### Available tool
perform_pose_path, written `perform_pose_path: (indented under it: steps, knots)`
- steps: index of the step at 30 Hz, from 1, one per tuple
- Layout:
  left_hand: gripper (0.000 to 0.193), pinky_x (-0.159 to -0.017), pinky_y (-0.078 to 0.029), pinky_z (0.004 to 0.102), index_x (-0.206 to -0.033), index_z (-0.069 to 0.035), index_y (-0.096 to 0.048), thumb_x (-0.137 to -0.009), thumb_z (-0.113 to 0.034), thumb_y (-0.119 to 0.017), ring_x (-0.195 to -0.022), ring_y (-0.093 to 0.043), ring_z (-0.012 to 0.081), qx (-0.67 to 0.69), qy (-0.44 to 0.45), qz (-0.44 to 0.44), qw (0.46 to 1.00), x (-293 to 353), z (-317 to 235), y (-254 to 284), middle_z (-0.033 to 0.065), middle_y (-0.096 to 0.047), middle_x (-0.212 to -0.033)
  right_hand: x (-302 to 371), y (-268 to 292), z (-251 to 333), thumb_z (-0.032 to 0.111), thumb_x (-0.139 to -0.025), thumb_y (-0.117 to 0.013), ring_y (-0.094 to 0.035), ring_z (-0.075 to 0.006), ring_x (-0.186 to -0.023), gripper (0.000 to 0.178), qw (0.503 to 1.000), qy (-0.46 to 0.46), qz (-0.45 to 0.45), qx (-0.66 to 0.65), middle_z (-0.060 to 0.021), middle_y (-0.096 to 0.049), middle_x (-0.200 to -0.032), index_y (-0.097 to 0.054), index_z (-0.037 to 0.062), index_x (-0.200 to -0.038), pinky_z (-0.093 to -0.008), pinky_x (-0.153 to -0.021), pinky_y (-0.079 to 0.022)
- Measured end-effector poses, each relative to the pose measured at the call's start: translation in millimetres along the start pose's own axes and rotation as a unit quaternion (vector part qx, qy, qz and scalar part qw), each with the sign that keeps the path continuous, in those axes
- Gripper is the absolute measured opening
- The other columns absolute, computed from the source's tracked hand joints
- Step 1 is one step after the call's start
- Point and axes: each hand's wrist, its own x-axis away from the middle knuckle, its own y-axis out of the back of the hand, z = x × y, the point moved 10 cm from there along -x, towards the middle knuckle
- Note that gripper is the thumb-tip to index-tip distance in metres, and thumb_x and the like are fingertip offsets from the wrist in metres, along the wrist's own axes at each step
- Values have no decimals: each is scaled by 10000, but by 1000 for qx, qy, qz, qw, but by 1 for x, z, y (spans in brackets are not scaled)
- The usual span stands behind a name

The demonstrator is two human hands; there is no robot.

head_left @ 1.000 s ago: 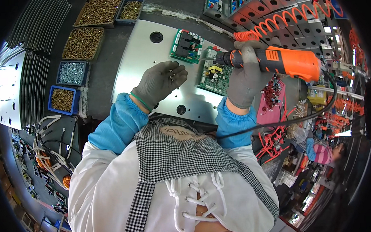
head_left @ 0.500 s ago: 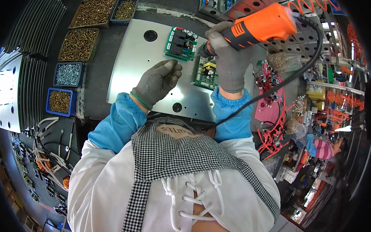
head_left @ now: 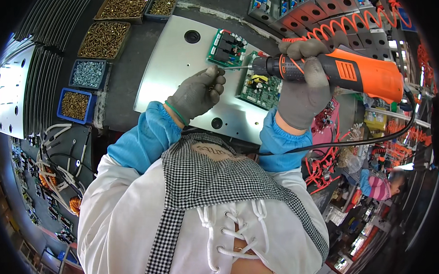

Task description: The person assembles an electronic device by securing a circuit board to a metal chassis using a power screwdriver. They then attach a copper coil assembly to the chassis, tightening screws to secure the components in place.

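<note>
Head cam (clock faces are for the whole picture): the orange electric screwdriver [head_left: 372, 76] is up around 2 o'clock, lying sideways in the air with its bit [head_left: 237, 68] pointing at 9. The gloved right hand [head_left: 305, 81] has a firm grip on it, fingers wrapped round the dark front part of the body. At roughly 11 o'clock, the gloved left hand [head_left: 195, 97] has its grip curled closed on some small metal bits [head_left: 211, 88], way too tiny to make out properly. Thumb and forefinger are right at the bit's tip, can't tell if they're touching.

Under all that, at 12, there's a silver metal plate [head_left: 171, 71] on the dark desk [head_left: 128, 75]. One green board [head_left: 227, 49] with black blocks sits on it near 12, and another green board [head_left: 261, 92] is at half past 1, partly behind the screwdriver.

Further out, a blue bin [head_left: 89, 110] of brass screws is between 9 and 10, with a box of silvery nuts [head_left: 87, 74] at 10. Orange coiled hose [head_left: 341, 22] between 1 and 2, red wires [head_left: 324, 167] past 3, and a co-worker in pink stripes [head_left: 378, 187] beyond those.
</note>
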Motion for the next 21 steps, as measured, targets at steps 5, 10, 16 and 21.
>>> perform_pose_path:
  steps: [5,10,16,21]
  knots:
    - [268,-611,-488,156,-1110,-97,-559,-1071,-359,-522,-771,-546,50,23,27,27,999,-4,6,-8,-20,-586,-918,12,4,2,0,-808,-645,-659,-238,-832,253,998,-1,-65,18,-114,-649,-925,-604,-3,-1058,-521,-847,-563]
    - [266,-634,-515,163,-1157,-81,-558,-1072,-331,-522,-787,-563,61,45,16,23,999,-7,2,-3,-15,-583,-923,14,10,3,5,-821,-640,-660,-233,-837,452,994,-1,-111,-9,-119,-649,-928,-526,3,-1259,-511,-862,-561]
    - [291,-675,-548,178,-1187,-61,-567,-1049,-316,-563,-817,-584,79,78,-35,52,995,-6,-13,-9,-2,-588,-939,15,15,6,14,-832,-643,-664,-232,-825,548,992,25,-128,-3,-120,-651,-943,-480,33,-1355,-514,-864,-562]
    - [306,-638,-518,159,-1190,-64,-548,-1065,-342,-524,-768,-537,61,69,-11,74,995,-2,-8,-16,-8,-556,-938,16,16,0,24,-840,-646,-665,-229,-833,462,992,20,-122,-24,-112,-653,-946,-530,27,-1287,-530,-865,-560]
